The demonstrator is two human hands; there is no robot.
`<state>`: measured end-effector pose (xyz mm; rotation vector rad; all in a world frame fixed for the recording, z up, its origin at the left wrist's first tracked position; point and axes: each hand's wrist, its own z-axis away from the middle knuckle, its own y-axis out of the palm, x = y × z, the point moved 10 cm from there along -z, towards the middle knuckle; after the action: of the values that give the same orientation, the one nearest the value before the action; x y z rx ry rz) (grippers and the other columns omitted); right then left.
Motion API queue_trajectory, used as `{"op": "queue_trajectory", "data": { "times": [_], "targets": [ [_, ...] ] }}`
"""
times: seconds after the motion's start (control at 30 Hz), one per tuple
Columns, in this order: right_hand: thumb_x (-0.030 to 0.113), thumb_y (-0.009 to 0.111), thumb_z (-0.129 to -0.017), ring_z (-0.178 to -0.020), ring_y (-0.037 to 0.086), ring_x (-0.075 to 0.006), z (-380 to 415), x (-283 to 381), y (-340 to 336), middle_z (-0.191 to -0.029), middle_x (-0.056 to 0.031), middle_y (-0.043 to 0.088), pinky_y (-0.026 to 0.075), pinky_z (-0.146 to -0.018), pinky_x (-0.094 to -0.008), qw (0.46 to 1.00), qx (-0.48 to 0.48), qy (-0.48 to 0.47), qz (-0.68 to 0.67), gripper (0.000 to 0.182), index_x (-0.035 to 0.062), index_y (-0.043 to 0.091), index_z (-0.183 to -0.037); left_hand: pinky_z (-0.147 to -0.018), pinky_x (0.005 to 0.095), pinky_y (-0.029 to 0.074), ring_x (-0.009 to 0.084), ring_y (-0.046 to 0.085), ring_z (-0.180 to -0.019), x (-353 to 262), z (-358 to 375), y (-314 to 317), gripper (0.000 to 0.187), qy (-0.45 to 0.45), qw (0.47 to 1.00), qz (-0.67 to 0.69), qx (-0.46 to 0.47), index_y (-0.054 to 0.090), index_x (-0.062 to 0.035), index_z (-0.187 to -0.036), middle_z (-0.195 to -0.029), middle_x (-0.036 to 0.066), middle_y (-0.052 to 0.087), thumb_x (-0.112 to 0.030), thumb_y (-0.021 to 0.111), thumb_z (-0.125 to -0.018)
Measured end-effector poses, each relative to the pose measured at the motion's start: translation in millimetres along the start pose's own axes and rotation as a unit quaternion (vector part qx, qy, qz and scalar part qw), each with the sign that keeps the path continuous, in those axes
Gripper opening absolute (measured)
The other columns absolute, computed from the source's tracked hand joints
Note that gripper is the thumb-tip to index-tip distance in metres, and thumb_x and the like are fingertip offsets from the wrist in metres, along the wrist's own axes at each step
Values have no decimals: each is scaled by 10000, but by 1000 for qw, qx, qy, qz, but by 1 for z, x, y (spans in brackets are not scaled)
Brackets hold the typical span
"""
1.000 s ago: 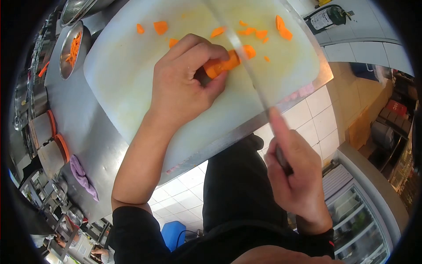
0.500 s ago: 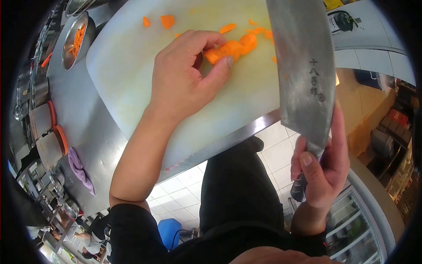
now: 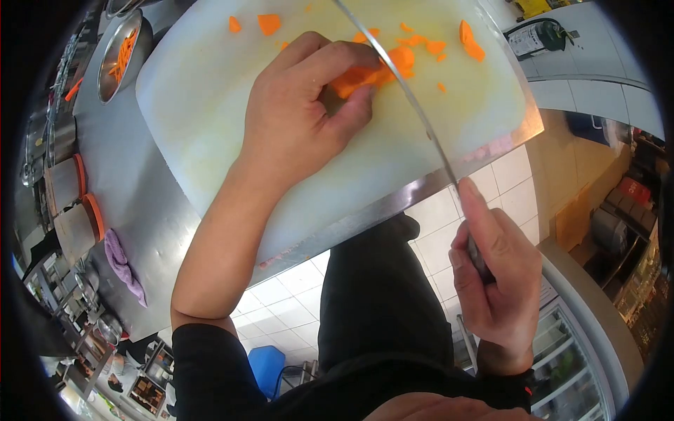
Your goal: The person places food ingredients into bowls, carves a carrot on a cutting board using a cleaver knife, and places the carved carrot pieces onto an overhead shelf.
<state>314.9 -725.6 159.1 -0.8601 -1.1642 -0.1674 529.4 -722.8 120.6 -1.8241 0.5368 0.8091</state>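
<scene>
My left hand (image 3: 305, 105) presses carrot slices (image 3: 358, 78) onto the white cutting board (image 3: 203, 112), its fingers curled around them. In my right hand (image 3: 498, 270) is the handle of a cleaver (image 3: 430, 130), index finger laid along the spine. The blade is turned edge down, so only its narrow top shows; it crosses the board right beside the fingertips of my left hand and over the carrot. Loose carrot pieces (image 3: 269, 24) lie at the far side of the board, and a larger carrot chunk (image 3: 472, 42) rests to the right.
A metal bowl (image 3: 144, 52) of carrot strips stands left of the board on the steel counter (image 3: 161, 259). Farther down the counter lies a purple cloth (image 3: 124, 266). A fire extinguisher (image 3: 537, 38) is at the upper right, and a blue container (image 3: 267, 370) is below.
The cleaver has swung left from a raised, flat-facing position to edge down over the carrot slices. My left hand keeps its place, with its fingers curled more.
</scene>
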Motion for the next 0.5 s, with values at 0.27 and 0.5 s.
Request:
{"op": "queue_trajectory", "data": {
  "times": [0.27, 0.5],
  "targets": [
    [-146, 570, -766, -633, 515, -176, 0, 5, 2, -763, -100, 562, 428, -608, -289, 999, 4, -21, 28, 720, 21, 556, -1466, -683, 313, 551, 214, 656, -745, -1, 0, 0, 233, -4, 1000, -4, -1, 753, -109, -1020, -920, 64, 650, -57, 747, -792],
    [-153, 572, -805, -658, 551, -224, -5, -1, -1, -793, -111, 567, 477, -633, -327, 1000, -13, 0, 7, 716, 88, 557, -1479, -604, 227, 457, 95, 560, -690, -5, 1, 0, 248, 22, 1000, -4, -10, 717, -44, -1040, -894, 19, 621, 21, 753, -803]
  ]
}}
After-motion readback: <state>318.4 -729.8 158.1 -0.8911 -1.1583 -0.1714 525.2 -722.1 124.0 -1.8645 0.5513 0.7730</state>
